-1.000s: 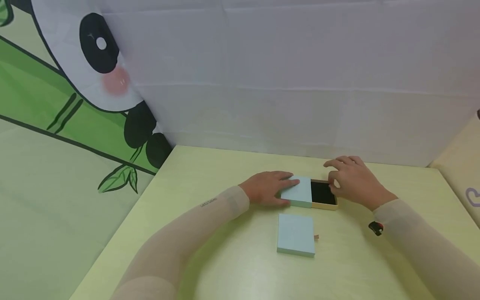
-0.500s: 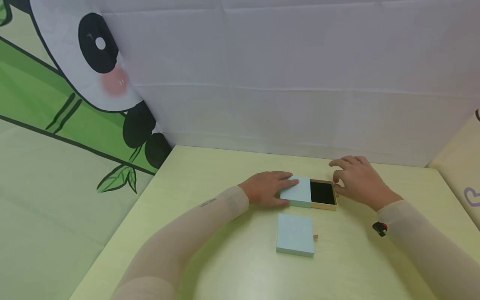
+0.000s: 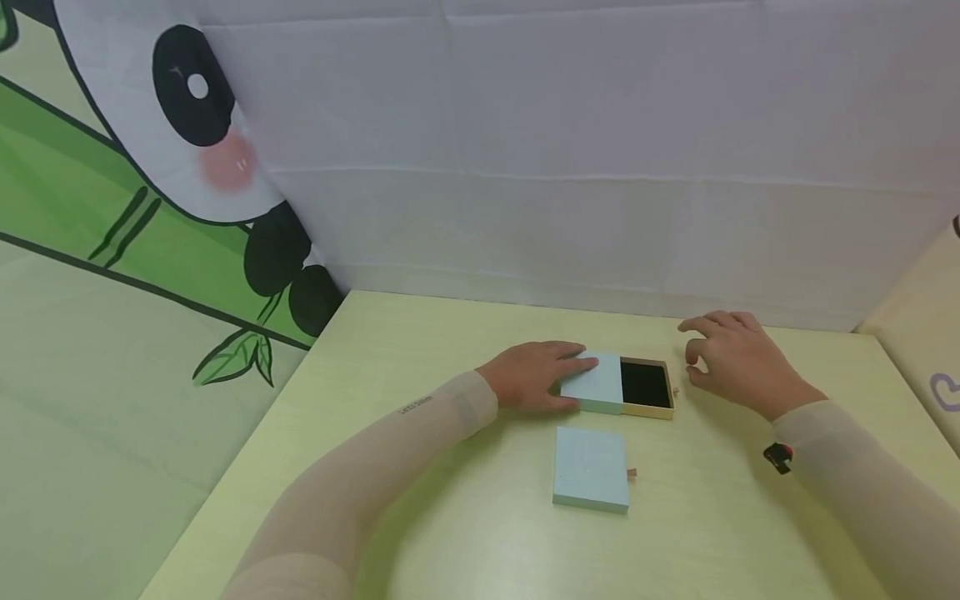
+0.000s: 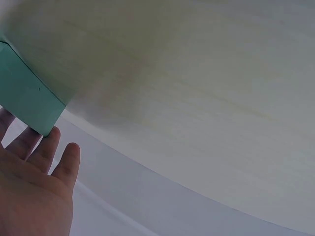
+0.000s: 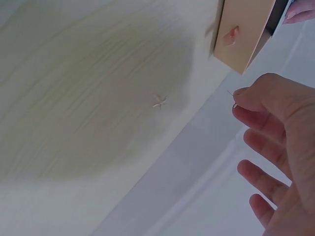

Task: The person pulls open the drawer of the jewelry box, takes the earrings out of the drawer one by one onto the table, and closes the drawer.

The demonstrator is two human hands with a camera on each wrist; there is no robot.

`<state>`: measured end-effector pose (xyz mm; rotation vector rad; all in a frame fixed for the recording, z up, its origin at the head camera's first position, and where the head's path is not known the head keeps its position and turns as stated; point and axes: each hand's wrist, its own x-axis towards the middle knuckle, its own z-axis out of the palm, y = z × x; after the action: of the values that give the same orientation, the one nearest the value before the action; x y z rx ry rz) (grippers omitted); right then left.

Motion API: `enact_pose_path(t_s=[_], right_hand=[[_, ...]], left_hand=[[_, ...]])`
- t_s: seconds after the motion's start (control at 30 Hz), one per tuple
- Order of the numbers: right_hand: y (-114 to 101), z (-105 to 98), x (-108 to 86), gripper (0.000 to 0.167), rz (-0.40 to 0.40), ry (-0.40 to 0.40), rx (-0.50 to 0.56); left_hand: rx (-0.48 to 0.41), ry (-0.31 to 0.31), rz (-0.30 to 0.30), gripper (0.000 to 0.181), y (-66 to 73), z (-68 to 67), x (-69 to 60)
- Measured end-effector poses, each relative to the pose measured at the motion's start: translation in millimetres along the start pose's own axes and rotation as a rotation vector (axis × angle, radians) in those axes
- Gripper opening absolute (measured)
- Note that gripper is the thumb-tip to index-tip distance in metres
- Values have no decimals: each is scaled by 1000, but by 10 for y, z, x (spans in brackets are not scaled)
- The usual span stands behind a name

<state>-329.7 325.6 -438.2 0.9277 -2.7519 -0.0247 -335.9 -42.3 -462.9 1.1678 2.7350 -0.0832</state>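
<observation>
A light blue drawer box [image 3: 600, 385] lies on the table with its tan inner tray [image 3: 648, 411] pulled partway out to the right, showing a black lining. My left hand [image 3: 530, 377] holds the sleeve's left end, thumb at the near side and other fingers at the top and far side. Right of the tray and apart from it, my right hand [image 3: 733, 364] pinches a thin silvery wire-like bit [image 5: 230, 93] between thumb and forefinger; its kind is unclear. A small pale star-shaped piece [image 5: 159, 101] shows in the right wrist view; whether it touches the table is unclear.
A second light blue box [image 3: 590, 468], closed, with a small pull tab [image 3: 632, 473] on its right side, lies nearer on the pale wooden table [image 3: 465, 533]. A white cloth backdrop [image 3: 570, 167] stands behind the table, with a printed cloth [image 3: 97, 417] at the left.
My right hand has moved off the tray toward the right, thumb and forefinger still together. The left hand and both boxes have stayed in place.
</observation>
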Motion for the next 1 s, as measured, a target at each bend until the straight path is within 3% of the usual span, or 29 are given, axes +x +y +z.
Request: enact_pose_path(t_s=[0.23,0.27,0.47,0.5,1.0], right_hand=[[94,26,-84,14,20,-12,14],[104,30,-96,13,26,-19,17],[150,61,-153,15,49,-47,32],[158,69,-159,15,53,-51,33],[202,108,-299,17,109,-121,30]], left_hand=[[-20,-5,3,82,-21,11,23],[-19,3,4,84,-72,100,71],[-15,-2,5,84,-68,106,76],[-15,-11,4,82,-17,20,29],[-11,4,14,81,15,-14,-30]])
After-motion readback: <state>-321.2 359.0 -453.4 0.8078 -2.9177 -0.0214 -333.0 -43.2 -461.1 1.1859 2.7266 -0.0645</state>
